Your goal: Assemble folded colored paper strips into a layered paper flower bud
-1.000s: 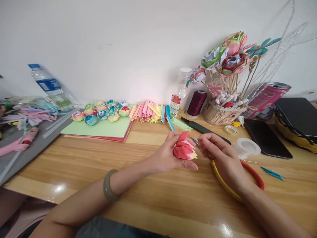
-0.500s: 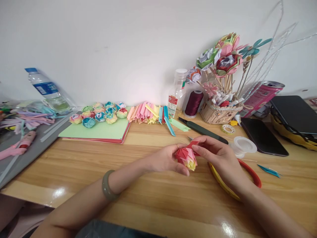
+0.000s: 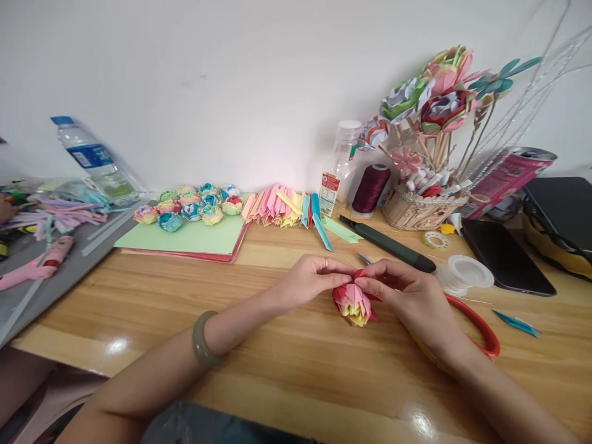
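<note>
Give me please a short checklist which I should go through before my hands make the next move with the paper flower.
1. Left hand has hold of the paper flower: ok, fingers pinch near its red top.
2. Right hand has hold too: ok, fingertips close to the left ones.
3. Red-handled tool clear of the right arm: not ok, it lies partly hidden beneath it.
4. Small flowers out of the hands' way: ok, grouped on green paper farther back.
5. Layers fastened together inside: cannot tell, fingers and petals hide this.
</note>
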Available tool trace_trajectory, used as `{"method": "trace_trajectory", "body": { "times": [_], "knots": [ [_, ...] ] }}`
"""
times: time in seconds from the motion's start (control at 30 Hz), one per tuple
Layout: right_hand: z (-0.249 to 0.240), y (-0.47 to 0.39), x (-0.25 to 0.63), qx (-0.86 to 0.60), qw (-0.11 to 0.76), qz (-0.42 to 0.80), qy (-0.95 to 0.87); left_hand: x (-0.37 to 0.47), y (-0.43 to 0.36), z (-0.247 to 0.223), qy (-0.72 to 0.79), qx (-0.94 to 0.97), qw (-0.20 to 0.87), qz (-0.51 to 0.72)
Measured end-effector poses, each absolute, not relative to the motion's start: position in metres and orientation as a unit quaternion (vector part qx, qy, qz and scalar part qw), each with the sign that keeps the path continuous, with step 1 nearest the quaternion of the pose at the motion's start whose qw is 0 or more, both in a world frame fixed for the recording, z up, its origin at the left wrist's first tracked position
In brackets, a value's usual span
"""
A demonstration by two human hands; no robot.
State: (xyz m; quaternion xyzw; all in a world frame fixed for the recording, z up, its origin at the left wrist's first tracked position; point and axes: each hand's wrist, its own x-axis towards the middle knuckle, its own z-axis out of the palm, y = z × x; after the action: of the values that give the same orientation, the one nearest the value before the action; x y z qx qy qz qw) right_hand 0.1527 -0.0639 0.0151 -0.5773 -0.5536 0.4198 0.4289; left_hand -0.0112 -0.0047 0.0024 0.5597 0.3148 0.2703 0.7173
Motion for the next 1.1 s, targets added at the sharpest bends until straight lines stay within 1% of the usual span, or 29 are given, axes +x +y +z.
{"method": "trace_trajectory", "body": {
  "times": [0.2, 0.47, 0.6, 0.73, 0.93, 1.1],
  "knots": [
    [0.0166, -0.0664, 0.1512, -0.569, 0.41, 0.412, -0.582, -0.0132, -0.0028, 0.0024, 0.331, 0.535, 0.722, 0.289],
    [0.0145, -0.0608, 0.153, -0.499, 0.44, 0.521, -0.535, -0.0134, -0.0039, 0.0032, 0.332, 0.525, 0.722, 0.304],
    [0.0154, -0.0612, 0.1519, -0.504, 0.44, 0.54, -0.511, -0.0134, -0.004, 0.0053, 0.323, 0.51, 0.744, 0.286],
    [0.0164, -0.063, 0.1502, -0.527, 0.424, 0.525, -0.516, -0.0139, -0.0045, 0.008, 0.339, 0.506, 0.745, 0.272],
    [0.013, -0.0633, 0.1505, -0.547, 0.407, 0.492, -0.542, -0.013, -0.0054, 0.0094, 0.367, 0.533, 0.714, 0.268],
    [0.0111, -0.0638, 0.1504, -0.556, 0.391, 0.424, -0.599, -0.0145, -0.0065, 0.0071, 0.364, 0.596, 0.662, 0.272]
  ]
}}
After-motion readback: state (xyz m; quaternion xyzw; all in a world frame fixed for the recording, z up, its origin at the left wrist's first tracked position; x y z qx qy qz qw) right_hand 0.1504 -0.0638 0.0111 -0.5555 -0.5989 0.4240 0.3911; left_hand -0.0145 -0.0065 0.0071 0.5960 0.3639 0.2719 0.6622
